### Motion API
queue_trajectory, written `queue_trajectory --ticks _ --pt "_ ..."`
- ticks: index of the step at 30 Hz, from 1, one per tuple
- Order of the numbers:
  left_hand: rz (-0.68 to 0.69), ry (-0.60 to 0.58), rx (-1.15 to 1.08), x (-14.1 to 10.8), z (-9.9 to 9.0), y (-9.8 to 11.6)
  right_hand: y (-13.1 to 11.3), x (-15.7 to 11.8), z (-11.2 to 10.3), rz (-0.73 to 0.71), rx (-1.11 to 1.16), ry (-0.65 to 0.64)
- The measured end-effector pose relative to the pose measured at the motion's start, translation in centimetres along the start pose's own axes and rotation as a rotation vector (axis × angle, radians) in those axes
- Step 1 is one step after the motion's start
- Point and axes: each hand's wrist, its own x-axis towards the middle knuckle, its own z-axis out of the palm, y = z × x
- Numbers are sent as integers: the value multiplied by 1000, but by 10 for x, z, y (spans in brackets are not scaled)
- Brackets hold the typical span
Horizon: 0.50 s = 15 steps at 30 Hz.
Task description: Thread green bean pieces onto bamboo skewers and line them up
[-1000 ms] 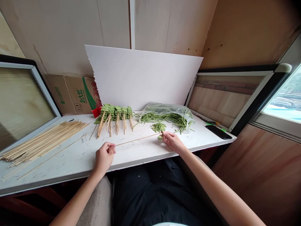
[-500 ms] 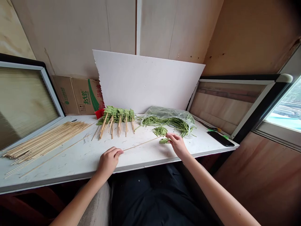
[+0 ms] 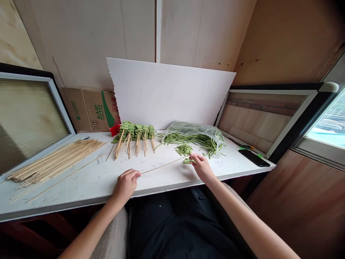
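My left hand (image 3: 126,184) is closed on the left end of a thin wooden skewer (image 3: 163,166), above the table's front edge. At the skewer's other end, the fingers of my right hand (image 3: 199,166) are pinched together around green bean pieces (image 3: 189,161) threaded there. Behind them lies a small pile of cut green pieces (image 3: 183,149). Long green beans (image 3: 192,138) rest in a clear plastic bag farther back. Left of the bag, stacked green bean skewers (image 3: 136,131) have their wooden ends toward me.
A large bundle of bare skewers (image 3: 58,160) lies on the left of the white table (image 3: 107,183). A black phone (image 3: 254,158) is at the right. A cardboard box (image 3: 93,111) and white board (image 3: 169,95) stand behind.
My right hand has shifted very slightly left along with the skewer tip. The view has moved a little; both hands keep their hold.
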Motion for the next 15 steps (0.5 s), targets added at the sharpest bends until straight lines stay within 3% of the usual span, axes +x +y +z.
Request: queue_trajectory --ticks 15 --pt "58 0 34 0 -1 -1 -6 -5 -1 -42 -86 -78"
